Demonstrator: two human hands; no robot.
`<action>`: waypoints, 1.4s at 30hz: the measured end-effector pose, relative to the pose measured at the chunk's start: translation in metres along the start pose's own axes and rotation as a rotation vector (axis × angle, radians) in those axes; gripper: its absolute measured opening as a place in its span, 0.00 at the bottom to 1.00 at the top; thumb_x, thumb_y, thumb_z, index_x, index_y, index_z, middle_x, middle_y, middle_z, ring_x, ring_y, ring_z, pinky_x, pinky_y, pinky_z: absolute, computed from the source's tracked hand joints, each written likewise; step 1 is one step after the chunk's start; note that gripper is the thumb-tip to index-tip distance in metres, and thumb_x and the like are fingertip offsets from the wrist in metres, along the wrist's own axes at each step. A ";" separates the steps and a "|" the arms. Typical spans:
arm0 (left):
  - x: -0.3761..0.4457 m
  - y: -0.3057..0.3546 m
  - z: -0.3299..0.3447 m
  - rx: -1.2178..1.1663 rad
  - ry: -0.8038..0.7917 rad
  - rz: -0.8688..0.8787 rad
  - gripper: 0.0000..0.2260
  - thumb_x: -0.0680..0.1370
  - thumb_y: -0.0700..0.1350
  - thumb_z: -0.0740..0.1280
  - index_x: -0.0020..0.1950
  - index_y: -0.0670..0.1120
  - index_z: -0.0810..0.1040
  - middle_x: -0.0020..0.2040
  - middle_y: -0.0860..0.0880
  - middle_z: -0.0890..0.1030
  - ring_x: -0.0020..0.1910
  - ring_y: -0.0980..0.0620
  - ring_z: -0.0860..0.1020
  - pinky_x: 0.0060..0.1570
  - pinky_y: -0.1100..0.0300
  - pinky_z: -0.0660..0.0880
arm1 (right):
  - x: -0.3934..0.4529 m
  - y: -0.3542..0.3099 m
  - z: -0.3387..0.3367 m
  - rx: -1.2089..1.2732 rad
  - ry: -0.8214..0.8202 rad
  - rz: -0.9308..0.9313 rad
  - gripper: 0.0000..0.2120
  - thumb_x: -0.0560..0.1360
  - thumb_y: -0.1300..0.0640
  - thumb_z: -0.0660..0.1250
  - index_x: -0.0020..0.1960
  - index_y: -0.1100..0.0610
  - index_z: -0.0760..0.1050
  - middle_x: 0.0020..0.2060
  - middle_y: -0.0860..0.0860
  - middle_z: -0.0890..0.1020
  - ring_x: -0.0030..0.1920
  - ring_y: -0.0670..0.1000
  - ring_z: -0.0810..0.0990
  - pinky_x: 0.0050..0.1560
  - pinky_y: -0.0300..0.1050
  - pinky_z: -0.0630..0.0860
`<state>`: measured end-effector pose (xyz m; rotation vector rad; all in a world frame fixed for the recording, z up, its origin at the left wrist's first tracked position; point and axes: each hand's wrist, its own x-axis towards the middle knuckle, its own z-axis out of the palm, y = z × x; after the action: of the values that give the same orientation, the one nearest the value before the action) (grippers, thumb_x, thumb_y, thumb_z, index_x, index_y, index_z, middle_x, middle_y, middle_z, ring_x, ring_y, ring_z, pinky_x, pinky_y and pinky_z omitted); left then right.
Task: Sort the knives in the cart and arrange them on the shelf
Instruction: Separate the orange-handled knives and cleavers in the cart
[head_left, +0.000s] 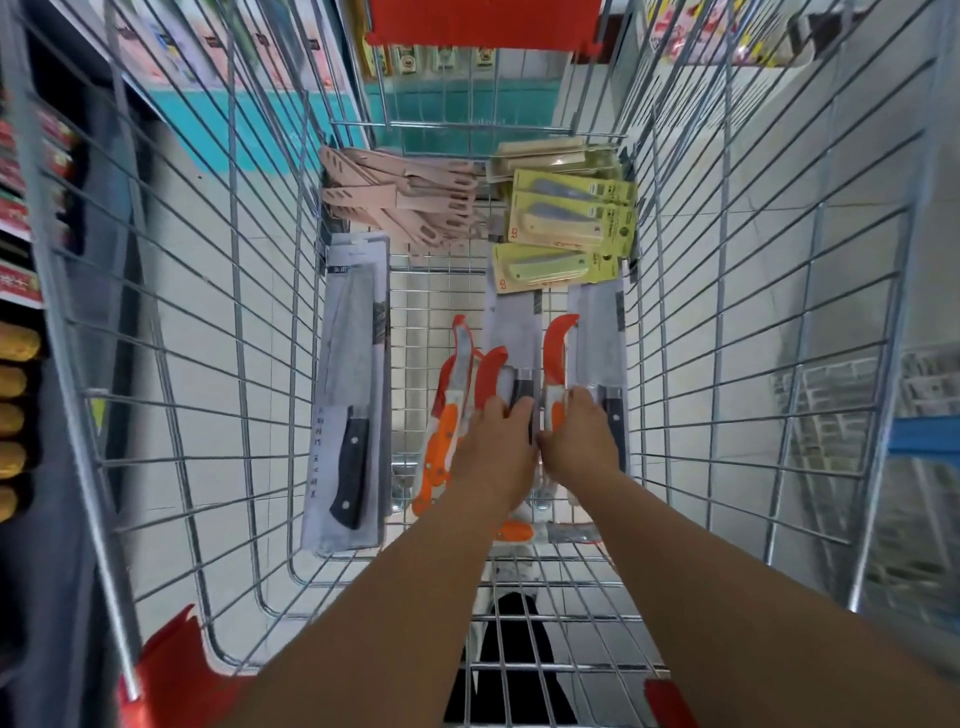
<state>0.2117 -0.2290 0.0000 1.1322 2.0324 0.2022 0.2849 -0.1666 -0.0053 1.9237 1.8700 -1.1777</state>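
So both hands are down on the cart floor (415, 312) near its right side, working the same little pile. The orange-handled knives with curved red blade covers lie with their long axes running from the near end of the cart to the far end, handles toward the person. One of them (555, 364) sits just past the right hand (576, 441), whose fingers (584, 402) curl down over its handle, so that hand's the closer one. The left hand (493, 447) rests right beside it, fingers bent over another red-covered knife (488, 379) and the black-handled cleaver (511, 343) in between. Can't tell if either hand has really clamped or is just pressing. More orange ones (441, 431) sit left of the left hand. Another packaged cleaver (353, 395) lies along the left wall, folding knives on yellow cards (566, 228) in the far right corner, pink sheathed knives (405, 200) far left.
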 end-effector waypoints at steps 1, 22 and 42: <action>0.001 0.001 0.002 0.008 0.011 -0.014 0.23 0.80 0.44 0.61 0.74 0.50 0.60 0.67 0.43 0.65 0.63 0.43 0.68 0.59 0.48 0.72 | 0.001 0.002 -0.001 -0.008 -0.006 0.006 0.21 0.73 0.62 0.66 0.64 0.55 0.65 0.58 0.57 0.75 0.53 0.60 0.78 0.51 0.52 0.75; 0.010 0.000 -0.003 -0.116 0.044 -0.250 0.16 0.78 0.43 0.63 0.65 0.49 0.68 0.53 0.45 0.79 0.50 0.44 0.77 0.46 0.51 0.75 | -0.024 0.004 -0.011 -0.320 0.033 -0.075 0.24 0.75 0.61 0.65 0.68 0.61 0.61 0.62 0.59 0.67 0.62 0.59 0.71 0.58 0.50 0.72; -0.006 -0.046 -0.017 -0.066 -0.014 -0.245 0.20 0.81 0.48 0.60 0.73 0.56 0.64 0.65 0.45 0.71 0.61 0.44 0.73 0.55 0.51 0.75 | -0.012 -0.026 0.022 -0.173 -0.029 0.136 0.30 0.71 0.54 0.69 0.68 0.63 0.63 0.64 0.59 0.71 0.63 0.62 0.72 0.65 0.53 0.70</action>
<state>0.1716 -0.2569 -0.0066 0.8328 2.1148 0.1365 0.2543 -0.1851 -0.0024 1.8949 1.7345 -0.9646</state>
